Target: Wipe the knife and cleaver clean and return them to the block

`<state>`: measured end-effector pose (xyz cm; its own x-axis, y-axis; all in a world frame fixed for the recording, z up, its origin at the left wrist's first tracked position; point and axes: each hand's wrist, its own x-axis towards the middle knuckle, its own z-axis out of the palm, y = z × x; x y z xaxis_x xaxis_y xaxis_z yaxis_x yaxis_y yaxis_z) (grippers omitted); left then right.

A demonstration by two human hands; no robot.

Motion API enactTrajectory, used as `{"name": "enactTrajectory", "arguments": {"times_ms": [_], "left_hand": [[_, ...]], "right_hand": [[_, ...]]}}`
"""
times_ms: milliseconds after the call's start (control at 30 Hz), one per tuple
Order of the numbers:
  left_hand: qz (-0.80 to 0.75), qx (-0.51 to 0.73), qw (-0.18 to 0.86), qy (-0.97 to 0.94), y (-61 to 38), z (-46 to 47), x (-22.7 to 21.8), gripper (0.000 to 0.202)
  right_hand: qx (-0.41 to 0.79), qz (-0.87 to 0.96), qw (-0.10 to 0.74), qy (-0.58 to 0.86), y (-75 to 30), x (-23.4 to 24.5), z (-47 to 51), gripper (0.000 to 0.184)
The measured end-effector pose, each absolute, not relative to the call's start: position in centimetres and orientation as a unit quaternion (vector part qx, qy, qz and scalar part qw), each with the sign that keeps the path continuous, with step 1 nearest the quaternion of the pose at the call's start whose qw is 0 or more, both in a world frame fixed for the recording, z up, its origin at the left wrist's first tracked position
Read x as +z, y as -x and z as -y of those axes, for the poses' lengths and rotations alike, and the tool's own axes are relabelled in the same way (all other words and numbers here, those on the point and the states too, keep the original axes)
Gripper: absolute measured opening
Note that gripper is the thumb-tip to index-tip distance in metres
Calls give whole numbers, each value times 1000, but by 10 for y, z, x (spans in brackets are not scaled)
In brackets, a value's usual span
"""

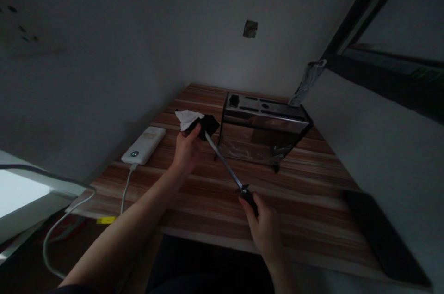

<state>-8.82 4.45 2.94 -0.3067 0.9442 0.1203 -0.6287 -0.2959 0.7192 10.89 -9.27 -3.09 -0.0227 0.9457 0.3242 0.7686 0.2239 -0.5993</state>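
My right hand [265,227] is closed round the black handle of a long thin metal rod [224,160], which looks like a sharpening steel. The rod slants up and left to my left hand [187,148]. That hand pinches a folded cloth [196,120], white and black, around the rod's tip. Both hands hover above a striped wooden table [312,206]. Just right of the cloth stands a shiny metal knife block [263,130] with slots in its top.
A white power bank [144,144] lies at the table's left side, its white cable [65,215] running off the edge. A dark flat slab [381,234] rests at the table's right. Grey walls close in behind and on both sides.
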Motion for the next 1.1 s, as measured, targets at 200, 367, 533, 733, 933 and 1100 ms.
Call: {"name": "enactTrajectory", "arguments": {"times_ms": [200, 367, 533, 733, 933, 1100], "left_hand": [[-277, 766, 513, -271, 92, -46, 33, 28], [-296, 747, 531, -269, 88, -46, 28, 29], [-284, 736, 542, -289, 82, -43, 27, 33], [-287, 721, 547, -314, 75, -37, 25, 36], [-316, 691, 569, -315, 62, -26, 20, 36], [-308, 679, 579, -329, 53, -17, 19, 38]], "right_hand": [[126, 712, 334, 604, -109, -29, 93, 39], [136, 706, 335, 609, -111, -30, 93, 36], [149, 694, 339, 617, -112, -32, 94, 36], [168, 686, 345, 618, -112, -33, 94, 36], [168, 679, 372, 610, -112, -32, 93, 34], [164, 669, 369, 625, -112, -31, 93, 35]]}}
